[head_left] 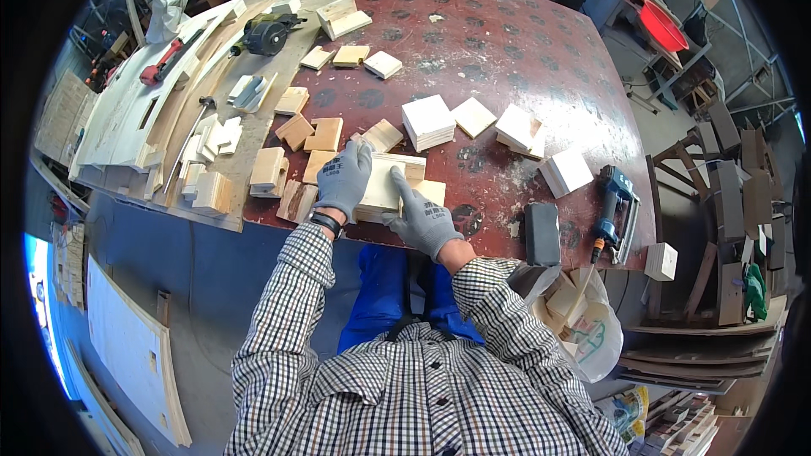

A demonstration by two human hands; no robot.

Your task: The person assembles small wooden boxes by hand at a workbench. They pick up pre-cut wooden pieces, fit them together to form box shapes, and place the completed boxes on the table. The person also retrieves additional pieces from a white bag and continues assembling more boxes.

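Both gloved hands are on a pale block (380,194) at the near edge of the surface (515,51). The left hand (345,179) is curled at its left side; the right hand (425,218) reaches over it from the right, one finger stretched along the top. How firmly either grips, I cannot tell.

Just left of the left hand, small blocks (269,171) crowd the way. Just beyond the hands lies a wood piece (382,135), then a white stack (428,122), with more pale blocks (566,173) spread to the right. A gray box (541,235) and a nailer (612,211) stand near the right end of the near edge; the nailer's hose (583,287) drops past a bag (601,329) of offcuts below.

Farther left, boards (127,131) carry a saw (269,34) and a red tool (160,67). The widest open room is the far middle and right of the surface, past the stack; the near edge is bare between the right hand and the gray box.
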